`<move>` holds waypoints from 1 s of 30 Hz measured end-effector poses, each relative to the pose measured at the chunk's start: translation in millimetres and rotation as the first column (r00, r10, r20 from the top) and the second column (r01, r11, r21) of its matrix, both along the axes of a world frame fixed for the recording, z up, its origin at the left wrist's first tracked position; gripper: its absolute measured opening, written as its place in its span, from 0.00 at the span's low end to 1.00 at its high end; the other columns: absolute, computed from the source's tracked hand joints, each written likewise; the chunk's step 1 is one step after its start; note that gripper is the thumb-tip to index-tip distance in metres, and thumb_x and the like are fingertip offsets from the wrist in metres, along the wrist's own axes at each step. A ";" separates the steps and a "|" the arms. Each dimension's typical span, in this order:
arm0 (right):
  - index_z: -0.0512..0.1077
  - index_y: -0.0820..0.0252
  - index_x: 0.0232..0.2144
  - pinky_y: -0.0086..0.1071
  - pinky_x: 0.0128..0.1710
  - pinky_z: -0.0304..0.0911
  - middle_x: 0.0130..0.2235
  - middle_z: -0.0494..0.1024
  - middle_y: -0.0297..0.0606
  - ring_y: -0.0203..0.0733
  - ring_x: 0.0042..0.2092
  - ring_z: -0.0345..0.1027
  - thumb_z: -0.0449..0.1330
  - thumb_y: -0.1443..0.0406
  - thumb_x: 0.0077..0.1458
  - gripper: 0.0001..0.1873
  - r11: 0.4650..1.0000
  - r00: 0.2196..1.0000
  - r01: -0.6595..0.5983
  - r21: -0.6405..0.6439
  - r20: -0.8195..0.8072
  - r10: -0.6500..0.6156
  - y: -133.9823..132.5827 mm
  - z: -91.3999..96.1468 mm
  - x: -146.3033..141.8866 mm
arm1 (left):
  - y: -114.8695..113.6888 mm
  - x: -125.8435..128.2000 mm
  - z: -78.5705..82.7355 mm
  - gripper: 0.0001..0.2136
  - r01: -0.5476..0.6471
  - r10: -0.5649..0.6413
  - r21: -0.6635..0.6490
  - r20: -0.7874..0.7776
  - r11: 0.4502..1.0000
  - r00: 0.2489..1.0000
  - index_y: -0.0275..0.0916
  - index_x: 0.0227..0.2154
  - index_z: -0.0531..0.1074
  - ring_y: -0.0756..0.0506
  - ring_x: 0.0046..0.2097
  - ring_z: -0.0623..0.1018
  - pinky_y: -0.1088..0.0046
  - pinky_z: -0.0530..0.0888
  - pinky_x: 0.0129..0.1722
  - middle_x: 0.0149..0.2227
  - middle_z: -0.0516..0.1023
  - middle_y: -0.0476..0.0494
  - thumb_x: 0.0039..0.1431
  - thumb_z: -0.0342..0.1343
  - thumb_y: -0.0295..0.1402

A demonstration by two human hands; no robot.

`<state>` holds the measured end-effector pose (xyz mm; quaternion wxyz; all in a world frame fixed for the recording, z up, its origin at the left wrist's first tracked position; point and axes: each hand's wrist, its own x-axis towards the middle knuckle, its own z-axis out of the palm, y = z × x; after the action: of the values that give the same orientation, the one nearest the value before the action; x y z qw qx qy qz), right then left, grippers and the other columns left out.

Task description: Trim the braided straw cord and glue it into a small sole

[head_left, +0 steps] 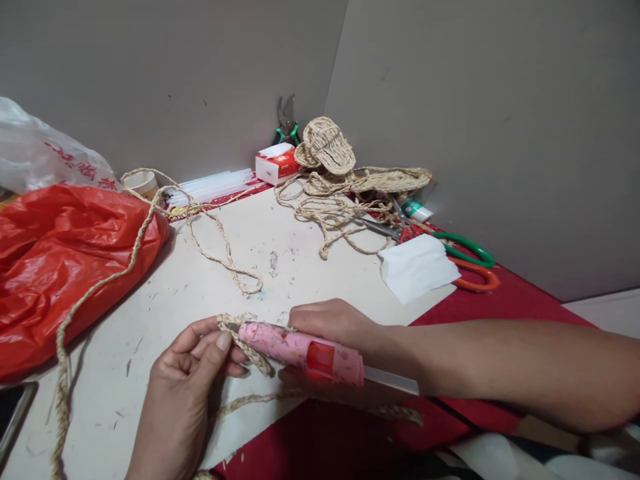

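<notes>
My right hand (333, 325) grips a pink glue gun (305, 352), its nozzle pointing left at a piece of braided straw rope (239, 333). My left hand (187, 373) pinches that braid between thumb and fingers, right at the gun's tip. A clear glue stick (393, 380) pokes out of the gun's rear. The braid trails down and right across a pale board (210, 267) lying on a red tablecloth.
A red plastic bag (60, 260) lies at the left with a long braid (100, 287) running past it. Woven straw pieces (330, 150), loose cord, scissors (465, 263), white tissue (415, 267), a small box (277, 163) and glue sticks (210, 187) sit at the back.
</notes>
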<state>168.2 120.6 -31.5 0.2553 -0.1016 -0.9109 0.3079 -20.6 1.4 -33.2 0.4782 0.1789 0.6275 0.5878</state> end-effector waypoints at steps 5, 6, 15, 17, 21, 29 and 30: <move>0.63 0.60 0.25 0.26 0.26 0.50 0.24 0.65 0.31 0.30 0.25 0.54 0.50 0.50 0.60 0.21 1.000 1.000 -0.003 0.014 0.031 0.003 -0.2 1.4 -0.3 | 0.6 2.4 5.9 0.16 0.034 -0.034 -0.001 0.020 0.999 0.999 0.36 0.38 0.74 0.50 0.26 0.77 0.78 0.74 0.29 0.25 0.79 0.45 0.47 0.67 0.35; 0.63 0.60 0.25 0.26 0.26 0.50 0.24 0.65 0.32 0.30 0.25 0.54 0.49 0.50 0.61 0.22 1.000 0.999 -0.002 0.021 0.042 0.001 0.0 1.1 -0.4 | 1.1 2.7 6.5 0.15 0.036 -0.036 0.003 0.018 0.999 0.999 0.36 0.37 0.74 0.50 0.26 0.77 0.78 0.74 0.29 0.25 0.79 0.46 0.47 0.68 0.35; 0.60 0.60 0.23 0.26 0.23 0.45 0.22 0.61 0.30 0.30 0.24 0.50 0.48 0.54 0.63 0.21 0.997 1.000 0.000 0.083 0.023 -0.001 5.2 -7.9 0.1 | 0.3 2.7 1.9 0.19 0.014 -0.014 0.001 0.014 1.000 1.000 0.35 0.41 0.75 0.49 0.26 0.77 0.77 0.74 0.30 0.24 0.79 0.45 0.46 0.68 0.36; 0.59 0.60 0.23 0.26 0.23 0.45 0.22 0.60 0.30 0.30 0.24 0.50 0.46 0.56 0.63 0.20 0.997 0.999 -0.005 0.082 0.036 0.002 5.1 -7.1 -0.3 | 0.0 2.5 0.9 0.20 0.004 -0.004 -0.017 0.013 1.000 1.000 0.35 0.42 0.75 0.49 0.26 0.77 0.77 0.74 0.31 0.24 0.79 0.45 0.46 0.68 0.36; 0.58 0.60 0.22 0.26 0.23 0.44 0.21 0.59 0.29 0.30 0.24 0.49 0.49 0.54 0.61 0.20 0.997 1.000 0.023 0.072 0.005 -0.024 3.1 -5.1 -1.7 | 0.7 1.7 1.8 0.20 0.022 -0.022 0.013 0.021 1.000 1.000 0.36 0.42 0.74 0.50 0.26 0.77 0.76 0.74 0.31 0.25 0.79 0.45 0.46 0.68 0.36; 0.57 0.60 0.21 0.25 0.22 0.44 0.21 0.57 0.27 0.29 0.23 0.47 0.53 0.55 0.57 0.19 0.995 0.998 0.049 0.091 0.034 -0.052 0.4 2.1 -1.8 | 0.2 1.2 4.3 0.13 0.038 -0.039 0.038 0.031 0.999 0.999 0.37 0.35 0.72 0.50 0.26 0.76 0.77 0.74 0.30 0.23 0.77 0.46 0.47 0.67 0.35; 0.56 0.60 0.21 0.25 0.22 0.44 0.21 0.57 0.27 0.29 0.23 0.47 0.53 0.55 0.57 0.19 0.994 0.998 0.050 0.097 0.033 -0.053 0.3 2.8 -1.8 | 0.2 1.3 4.4 0.13 0.032 -0.033 0.035 0.032 0.999 0.999 0.37 0.34 0.72 0.50 0.26 0.77 0.77 0.74 0.30 0.23 0.78 0.46 0.47 0.68 0.35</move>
<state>166.4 120.9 -28.7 0.2515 -0.1180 -0.9262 0.2550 -19.4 1.6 -28.9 0.4948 0.1879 0.6062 0.5936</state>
